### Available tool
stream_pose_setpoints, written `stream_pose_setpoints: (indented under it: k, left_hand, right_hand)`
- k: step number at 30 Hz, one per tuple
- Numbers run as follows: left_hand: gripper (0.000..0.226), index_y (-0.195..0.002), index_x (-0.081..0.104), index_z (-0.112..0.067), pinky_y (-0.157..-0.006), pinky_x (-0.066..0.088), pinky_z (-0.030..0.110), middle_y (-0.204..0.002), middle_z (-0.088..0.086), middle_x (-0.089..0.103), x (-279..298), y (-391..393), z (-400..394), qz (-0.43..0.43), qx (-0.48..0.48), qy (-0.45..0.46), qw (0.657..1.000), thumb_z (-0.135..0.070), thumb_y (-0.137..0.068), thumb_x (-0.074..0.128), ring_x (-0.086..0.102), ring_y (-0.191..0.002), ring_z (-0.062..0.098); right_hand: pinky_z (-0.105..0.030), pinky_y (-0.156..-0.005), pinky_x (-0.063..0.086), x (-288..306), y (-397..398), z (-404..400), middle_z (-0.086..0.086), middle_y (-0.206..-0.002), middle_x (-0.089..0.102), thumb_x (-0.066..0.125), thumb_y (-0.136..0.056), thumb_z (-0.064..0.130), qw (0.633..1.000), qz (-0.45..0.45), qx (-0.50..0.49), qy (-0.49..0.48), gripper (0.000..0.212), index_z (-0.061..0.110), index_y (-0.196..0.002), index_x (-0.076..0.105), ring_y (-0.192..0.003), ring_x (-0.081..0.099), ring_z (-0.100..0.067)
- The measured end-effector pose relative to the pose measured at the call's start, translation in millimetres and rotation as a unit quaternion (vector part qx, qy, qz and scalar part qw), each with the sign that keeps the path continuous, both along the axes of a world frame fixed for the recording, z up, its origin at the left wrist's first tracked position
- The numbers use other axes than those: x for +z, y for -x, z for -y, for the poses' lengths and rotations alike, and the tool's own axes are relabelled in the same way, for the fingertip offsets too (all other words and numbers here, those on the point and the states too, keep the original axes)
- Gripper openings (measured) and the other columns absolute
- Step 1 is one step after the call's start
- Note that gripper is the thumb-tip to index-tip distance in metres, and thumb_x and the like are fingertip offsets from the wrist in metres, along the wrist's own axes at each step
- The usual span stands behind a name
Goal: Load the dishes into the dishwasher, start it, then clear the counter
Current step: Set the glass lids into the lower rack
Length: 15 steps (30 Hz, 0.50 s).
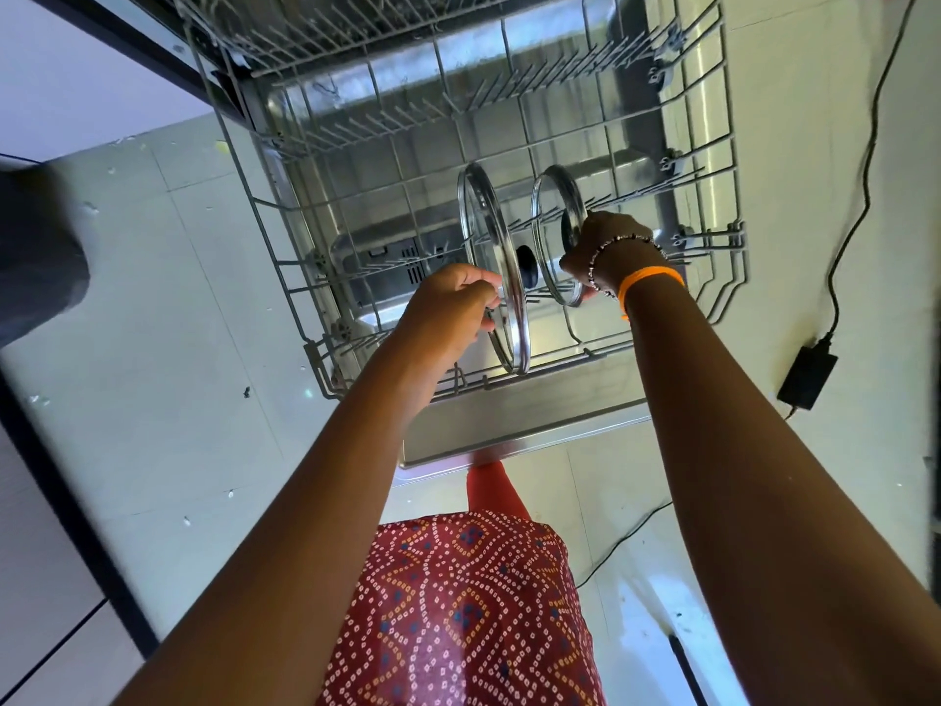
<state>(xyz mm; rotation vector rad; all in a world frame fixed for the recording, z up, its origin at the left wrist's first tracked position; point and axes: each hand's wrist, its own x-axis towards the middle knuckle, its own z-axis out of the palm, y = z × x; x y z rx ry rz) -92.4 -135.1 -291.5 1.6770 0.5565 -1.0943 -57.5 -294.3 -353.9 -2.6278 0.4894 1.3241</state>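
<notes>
Pale tiled floor [168, 298], lower dishwasher rack [285, 277] pulled out at 12 o'clock, left hand [448, 308] fingers pinching larger glass lid [491, 267] (upright), right hand [611, 254] gripping smaller glass lid [552, 226] at 1 o'clock.

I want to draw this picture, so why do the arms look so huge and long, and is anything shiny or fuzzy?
Head view: the wide-angle lens stretches the arms near the bottom edge and bends the grey wire dishwasher rack; light glints on the metal rim of the larger glass pot lid held by the left hand; the smaller glass lid by the right hand looks sharp; the frame corners are soft.
</notes>
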Motion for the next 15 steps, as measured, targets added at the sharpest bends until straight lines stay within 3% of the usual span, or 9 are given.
stream_pose_setpoints:
  k: [5, 8, 11, 15]
  left_hand:
    - [0.019, -0.111, 0.056, -0.017, -0.064, 0.047, 0.01, -0.09, -0.009, 0.057, 0.3, -5.1, 2.4, 0.017, -0.039, 0.013, 0.999, -0.012, -0.096, 0.044, 0.057, -0.076, 0.003]
    - [0.016, -0.109, 0.051, -0.019, -0.08, 0.048, 0.022, -0.094, -0.006, 0.057, -1.6, -4.3, 4.1, 0.02, -0.06, 0.005, 0.998, -0.013, -0.094, 0.049, 0.058, -0.081, 0.007]
    - [0.023, -0.115, 0.05, -0.016, -0.087, 0.049, 0.031, -0.104, -0.001, 0.059, -2.0, -2.9, 5.8, 0.013, -0.063, 0.002, 0.998, -0.014, -0.092, 0.052, 0.061, -0.093, 0.013]
    - [0.029, -0.122, 0.05, -0.014, -0.092, 0.049, 0.031, -0.115, 0.003, 0.059, -1.3, -3.9, 6.1, 0.014, -0.069, -0.003, 0.997, -0.014, -0.093, 0.051, 0.06, -0.103, 0.016]
  right_hand:
    - [-0.037, -0.092, 0.045, -4.1, -3.2, 14.9, -0.024, -0.116, 0.061, 0.041, -0.097, 0.028, 0.999, 0.034, -0.003, 0.013, 0.039, -0.002, -0.113, 0.058, -0.111, 0.057, -0.037]
    - [-0.036, -0.091, 0.045, -4.1, -4.0, 19.8, -0.025, -0.112, 0.062, 0.034, -0.098, 0.036, 0.999, 0.039, -0.01, 0.007, 0.048, -0.003, -0.11, 0.059, -0.108, 0.057, -0.037]
    - [-0.036, -0.089, 0.046, -9.1, 4.5, 19.4, -0.024, -0.11, 0.064, 0.037, -0.098, 0.032, 0.999, 0.009, -0.033, -0.013, 0.043, -0.003, -0.111, 0.058, -0.106, 0.059, -0.037]
    - [-0.039, -0.09, 0.045, -25.2, 39.6, 10.0, -0.023, -0.118, 0.059, 0.046, -0.095, 0.019, 0.997, -0.018, -0.062, -0.037, 0.039, 0.004, -0.131, 0.042, -0.111, 0.057, -0.037]
